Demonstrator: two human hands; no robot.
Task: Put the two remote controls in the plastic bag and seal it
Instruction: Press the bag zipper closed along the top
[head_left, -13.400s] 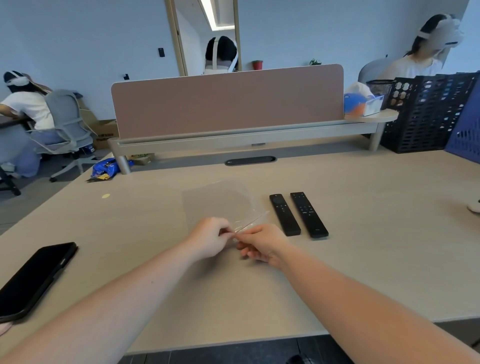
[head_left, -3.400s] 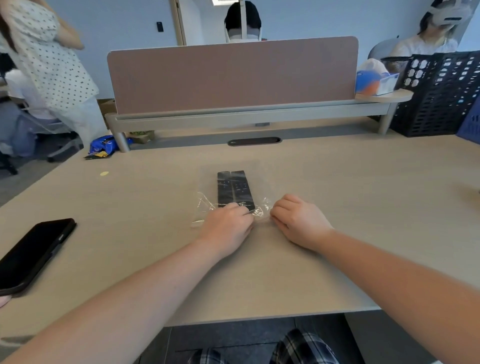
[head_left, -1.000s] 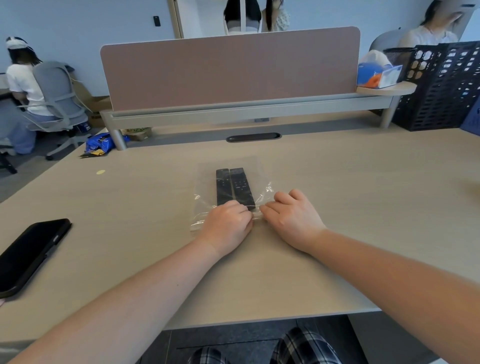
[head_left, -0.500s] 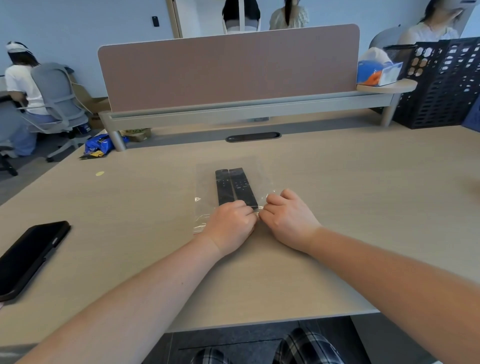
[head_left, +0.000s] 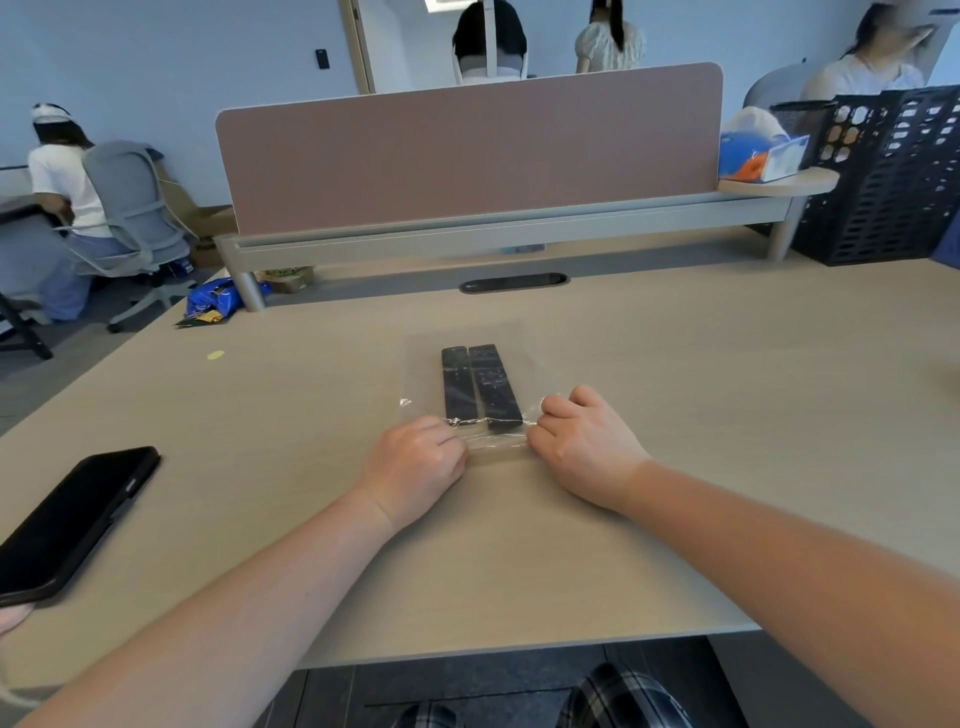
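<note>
Where the desk (head_left: 675, 545) ends at its near edge, both forearms cross onto the pale wood, with bare surface on either side of them. A black phone (head_left: 72, 519) lies near the left edge, well apart from the work. Further in, the left hand (head_left: 415, 467) and the right hand (head_left: 582, 447) rest knuckles-up on the near edge of the plastic bag (head_left: 524, 364), a short stretch of the bag's strip showing between them. Each hand's fingers are curled under and pressed onto that edge: the left at the near left corner, the right at the near right one. Whether the strip is pinched between thumb and finger or only pressed flat cannot be told, since the fingertips are hidden.

Inside the clear bag, the two remote controls (head_left: 480, 384) lie side by side, touching along their length, their near ends just beyond the strip and their far ends pointing away from the person. The bag lies flat on the desk with film showing to the left, right and beyond the pair.

Past the bag, open desk runs to a dark cable slot (head_left: 513, 283) and then a pinkish divider panel (head_left: 467, 150) along the far edge. A black perforated crate (head_left: 883, 176) stands at the far right corner.
</note>
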